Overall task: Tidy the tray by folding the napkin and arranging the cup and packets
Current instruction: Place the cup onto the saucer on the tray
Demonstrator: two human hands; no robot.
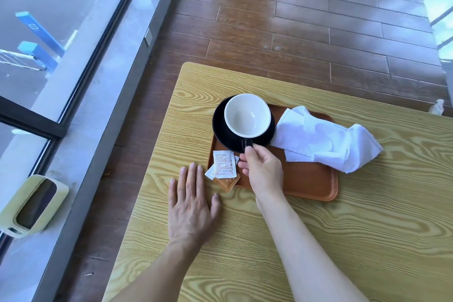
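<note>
An empty cup point(247, 115), white inside and black outside, stands on a black saucer point(219, 130) at the far left corner of the brown tray point(308, 184). My right hand point(263, 169) pinches the cup's black handle between thumb and fingers. A crumpled white napkin point(321, 138) lies across the tray's far right side and spills over its edge. White packets point(223, 163) and a brown packet point(226, 182) lie at the tray's near left corner, partly over its rim. My left hand point(192, 206) rests flat on the table, fingers spread, just left of the packets.
The wooden table point(367, 240) has its left edge close to my left hand, with wood floor beyond. A window wall and ledge run along the left, and a green-rimmed bin point(31, 206) stands by it. Something small and pale point(437, 106) shows at the table's far right edge.
</note>
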